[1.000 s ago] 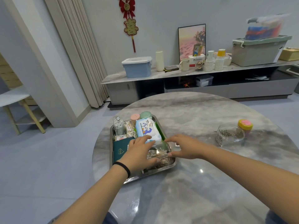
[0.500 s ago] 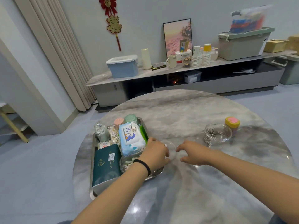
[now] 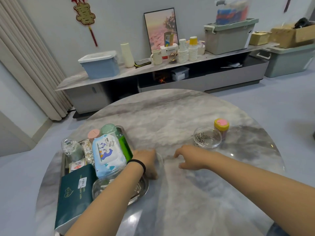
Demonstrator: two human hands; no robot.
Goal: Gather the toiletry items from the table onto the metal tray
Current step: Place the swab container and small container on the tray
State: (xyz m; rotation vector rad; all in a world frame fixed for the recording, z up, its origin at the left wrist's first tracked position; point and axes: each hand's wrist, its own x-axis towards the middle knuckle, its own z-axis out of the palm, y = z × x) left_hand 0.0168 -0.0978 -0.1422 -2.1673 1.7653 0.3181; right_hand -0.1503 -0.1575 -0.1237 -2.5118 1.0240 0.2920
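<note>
Head view, looking down at a round marble table (image 3: 179, 116) from my seat at the controls. At the far left the metal tray (image 3: 123, 129) sits near the table's left edge, crowded with toiletries: a dark green box (image 3: 75, 193) at its near end, a baby wipes pack (image 3: 107, 153) in the middle, small bottles and jars behind, and a clear dish of cotton swabs (image 3: 102, 186) at its near right corner. My left forearm crosses that corner, and the left hand (image 3: 146, 161) rests on the table just beside the tray's right rim, fingers curled over what looks like a clear round lid (image 3: 160, 161); the blur leaves me unable to say whether it truly grips it. Near it to the right, the right hand (image 3: 190, 157) hovers low with loosely bent fingers holding nothing. Farther right and farther from me stand a clear dish of paper clips (image 3: 207, 137) and, touching or just behind it, a yellow jar with a pink lid (image 3: 221, 126). Both lie ahead of the right fingertips and to their right, so I judge the right hand nearer for the coming reach, the left well apart from them
</note>
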